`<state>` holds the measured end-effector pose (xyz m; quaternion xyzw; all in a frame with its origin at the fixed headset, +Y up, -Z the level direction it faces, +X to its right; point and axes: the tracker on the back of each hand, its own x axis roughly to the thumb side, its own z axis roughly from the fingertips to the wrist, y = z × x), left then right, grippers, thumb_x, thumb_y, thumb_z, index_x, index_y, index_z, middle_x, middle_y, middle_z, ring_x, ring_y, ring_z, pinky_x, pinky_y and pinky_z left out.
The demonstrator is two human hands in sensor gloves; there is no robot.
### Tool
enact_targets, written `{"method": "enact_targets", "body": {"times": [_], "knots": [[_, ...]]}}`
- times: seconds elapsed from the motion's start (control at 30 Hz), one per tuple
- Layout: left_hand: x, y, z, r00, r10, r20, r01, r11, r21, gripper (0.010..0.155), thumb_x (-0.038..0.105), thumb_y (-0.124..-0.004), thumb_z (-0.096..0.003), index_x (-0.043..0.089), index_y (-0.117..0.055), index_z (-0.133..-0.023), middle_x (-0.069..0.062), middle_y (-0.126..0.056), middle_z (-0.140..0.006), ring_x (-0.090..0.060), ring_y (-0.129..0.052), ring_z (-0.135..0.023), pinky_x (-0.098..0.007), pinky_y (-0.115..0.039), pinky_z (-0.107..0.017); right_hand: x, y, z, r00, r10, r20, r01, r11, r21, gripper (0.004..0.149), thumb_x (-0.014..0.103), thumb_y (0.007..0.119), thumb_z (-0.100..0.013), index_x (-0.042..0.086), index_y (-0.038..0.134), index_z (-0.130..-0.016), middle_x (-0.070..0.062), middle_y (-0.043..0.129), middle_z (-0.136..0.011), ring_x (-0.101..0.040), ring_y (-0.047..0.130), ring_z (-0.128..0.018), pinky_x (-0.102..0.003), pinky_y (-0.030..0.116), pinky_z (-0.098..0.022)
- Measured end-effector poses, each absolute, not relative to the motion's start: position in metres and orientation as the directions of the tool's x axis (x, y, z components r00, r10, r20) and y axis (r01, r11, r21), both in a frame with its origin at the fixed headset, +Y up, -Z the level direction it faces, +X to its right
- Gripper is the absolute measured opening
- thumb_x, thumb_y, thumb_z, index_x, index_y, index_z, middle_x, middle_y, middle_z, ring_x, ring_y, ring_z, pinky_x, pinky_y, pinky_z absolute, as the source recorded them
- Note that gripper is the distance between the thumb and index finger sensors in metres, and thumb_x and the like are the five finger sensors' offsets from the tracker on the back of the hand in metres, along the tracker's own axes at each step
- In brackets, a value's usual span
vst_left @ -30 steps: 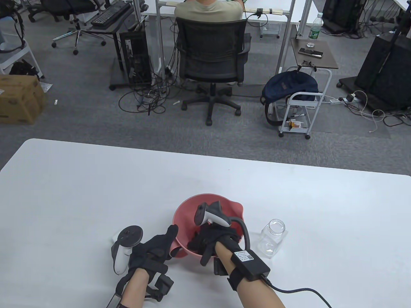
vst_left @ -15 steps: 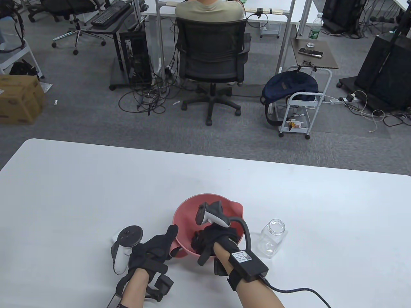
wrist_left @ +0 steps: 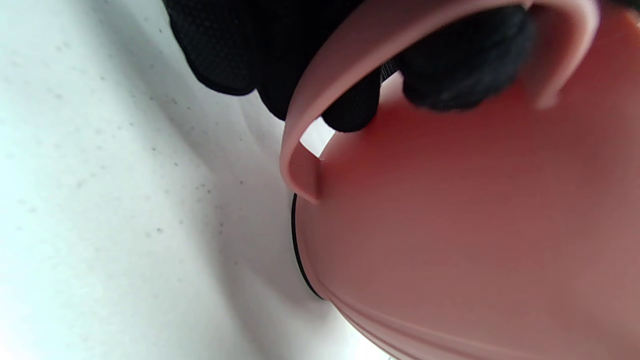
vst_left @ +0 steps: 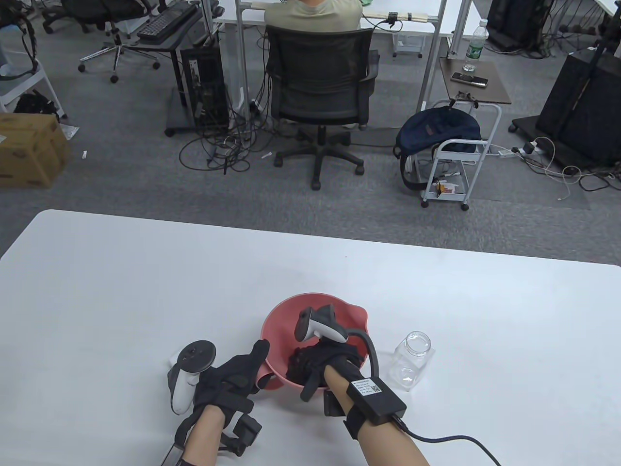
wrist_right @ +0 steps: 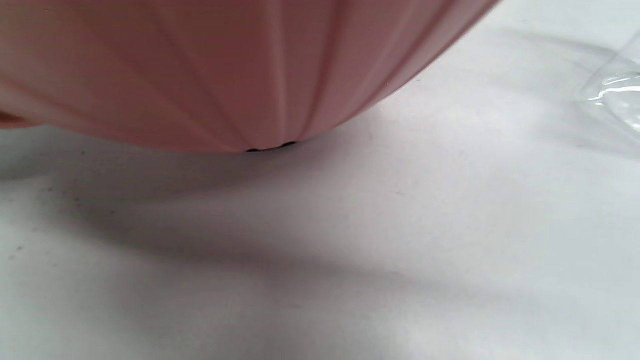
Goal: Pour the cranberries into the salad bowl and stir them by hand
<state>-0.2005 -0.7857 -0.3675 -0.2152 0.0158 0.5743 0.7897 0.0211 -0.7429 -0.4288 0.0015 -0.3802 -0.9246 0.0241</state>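
The pink salad bowl [vst_left: 284, 318] stands near the table's front edge. My left hand [vst_left: 258, 366] grips its handle at the left, thumb on the rim. In the left wrist view my gloved fingers [wrist_left: 350, 112] curl through the handle loop [wrist_left: 320, 85] against the bowl wall [wrist_left: 475, 225]. My right hand [vst_left: 303, 364] reaches down into the bowl with loosely bent fingers, its thumb outside the near rim. The hand and its tracker hide the cranberries. The right wrist view shows only the bowl's underside [wrist_right: 225, 75].
A clear glass jar [vst_left: 411, 361] stands upright with no lid just right of the bowl, and also shows as the jar [wrist_right: 617, 95] in the right wrist view. A cable trails from my right wrist to the front edge. Beyond the table are office chairs and a seated person.
My right hand's fingers shift slightly back and forth inside the bowl. The left hand, bowl and jar stay put.
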Motion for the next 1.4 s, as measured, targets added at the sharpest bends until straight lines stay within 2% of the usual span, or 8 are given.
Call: {"method": "enact_targets", "body": {"times": [0.13,0.23,0.37,0.6,0.83,0.97,1.23,1.4], "knots": [[-0.2005,-0.7857,-0.3676,0.337,0.9,-0.275,-0.914,0.243,-0.324,0.073,0.095,-0.057,-0.0466,0.033,-0.095,-0.051,0.005,-0.088,-0.099,-0.027,-0.084,-0.094,-0.043,-0.072,-0.072,0.0206,-0.7431,-0.4289,-0.999,-0.048,0.024,0.051,-0.705,0.707,0.053,0.083,0.066,-0.041,0.061,0.076,-0.088,0.031,0.094,-0.083,0.02,0.093,-0.054,-0.008,0.091,-0.037],[-0.2005,-0.7857,-0.3677,0.336,0.9,-0.277,-0.914,0.242,-0.326,0.072,0.095,-0.058,-0.0467,0.033,-0.095,-0.051,0.005,-0.088,-0.099,-0.026,-0.084,-0.094,-0.043,-0.072,-0.072,0.0206,-0.7414,-0.4288,-0.999,-0.017,0.038,0.039,-0.701,0.712,0.051,0.081,0.068,-0.041,0.069,0.067,-0.09,0.042,0.09,-0.089,0.021,0.092,-0.068,-0.01,0.092,-0.049],[-0.2004,-0.7859,-0.3677,0.334,0.901,-0.278,-0.915,0.238,-0.326,0.073,0.095,-0.058,-0.0464,0.033,-0.095,-0.051,0.005,-0.088,-0.099,-0.027,-0.084,-0.094,-0.043,-0.072,-0.072,0.0201,-0.7409,-0.4284,-0.999,-0.001,0.04,0.029,-0.704,0.71,0.052,0.077,0.071,-0.041,0.075,0.06,-0.091,0.049,0.083,-0.096,0.02,0.088,-0.086,-0.016,0.09,-0.063],[-0.2002,-0.7861,-0.3676,0.328,0.902,-0.28,-0.916,0.232,-0.326,0.073,0.095,-0.058,-0.0462,0.033,-0.095,-0.051,0.005,-0.088,-0.099,-0.027,-0.084,-0.094,-0.043,-0.072,-0.072,0.0202,-0.7369,-0.4269,-0.997,0.053,0.051,-0.005,-0.736,0.677,0.057,0.077,0.073,-0.041,0.078,0.052,-0.094,0.054,0.065,-0.111,0.022,0.071,-0.104,-0.027,0.078,-0.08],[-0.2001,-0.7863,-0.3675,0.326,0.903,-0.281,-0.917,0.229,-0.326,0.073,0.095,-0.057,-0.0463,0.033,-0.095,-0.051,0.005,-0.088,-0.099,-0.026,-0.084,-0.094,-0.043,-0.072,-0.072,0.0203,-0.737,-0.4268,-0.997,0.054,0.051,-0.006,-0.74,0.672,0.061,0.076,0.073,-0.043,0.075,0.048,-0.098,0.051,0.047,-0.119,0.01,0.051,-0.119,-0.033,0.07,-0.085],[-0.2001,-0.7864,-0.3674,0.325,0.903,-0.282,-0.918,0.229,-0.325,0.073,0.095,-0.057,-0.0463,0.033,-0.095,-0.051,0.005,-0.088,-0.099,-0.026,-0.084,-0.094,-0.043,-0.072,-0.072,0.0204,-0.7374,-0.4266,-0.998,0.04,0.047,0.003,-0.73,0.684,0.062,0.076,0.071,-0.045,0.074,0.043,-0.101,0.039,0.028,-0.124,-0.006,0.045,-0.121,-0.035,0.068,-0.086],[-0.1999,-0.7867,-0.3671,0.322,0.903,-0.284,-0.919,0.227,-0.322,0.073,0.095,-0.057,-0.0466,0.033,-0.095,-0.051,0.005,-0.087,-0.1,-0.027,-0.083,-0.095,-0.043,-0.072,-0.072,0.0201,-0.7369,-0.4264,-0.999,0.031,0.045,0.008,-0.728,0.685,0.062,0.074,0.071,-0.049,0.069,0.041,-0.104,0.026,0.02,-0.125,-0.015,0.05,-0.116,-0.033,0.071,-0.081],[-0.1999,-0.787,-0.367,0.32,0.904,-0.283,-0.92,0.225,-0.322,0.073,0.095,-0.057,-0.0464,0.033,-0.095,-0.051,0.005,-0.087,-0.099,-0.027,-0.083,-0.095,-0.043,-0.072,-0.072,0.0187,-0.7375,-0.426,-0.999,-0.004,0.037,0.029,-0.722,0.691,0.071,0.069,0.072,-0.052,0.054,0.034,-0.11,0.015,0.025,-0.123,-0.017,0.066,-0.107,-0.034,0.076,-0.076]]}}
